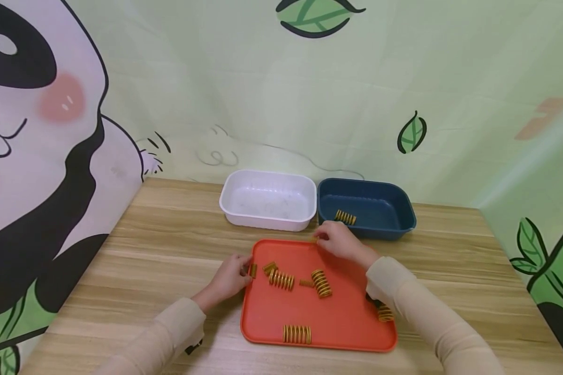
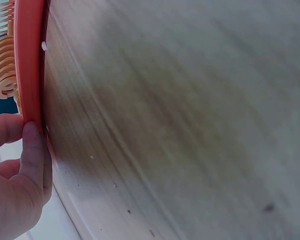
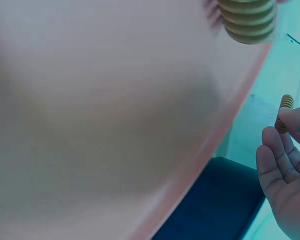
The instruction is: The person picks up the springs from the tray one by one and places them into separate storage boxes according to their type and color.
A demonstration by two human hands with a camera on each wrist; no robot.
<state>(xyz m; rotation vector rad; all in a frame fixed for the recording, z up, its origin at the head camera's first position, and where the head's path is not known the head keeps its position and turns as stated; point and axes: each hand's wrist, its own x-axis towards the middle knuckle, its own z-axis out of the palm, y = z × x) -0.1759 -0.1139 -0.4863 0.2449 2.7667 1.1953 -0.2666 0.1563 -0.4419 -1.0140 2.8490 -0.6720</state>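
My right hand (image 1: 340,240) pinches a small gold coil spring (image 3: 285,114) between thumb and fingers, over the far edge of the red tray (image 1: 338,328). At the tray's left side, my left hand (image 1: 229,276) holds the rim, thumb against its outer face in the left wrist view. Just inside that rim, near the fingertips, is a small spring (image 1: 253,271). Toward the middle lie another small spring (image 1: 269,268), a large spring (image 1: 281,279), a thin spring (image 1: 306,283) and a second large one (image 1: 321,284).
A large spring (image 1: 297,334) lies along the tray's near edge, and another spring (image 1: 386,312) is partly hidden by the right sleeve. Behind the tray stand a white bin (image 1: 269,221) and a dark blue bin (image 1: 384,232), which has a spring (image 1: 345,217) inside.
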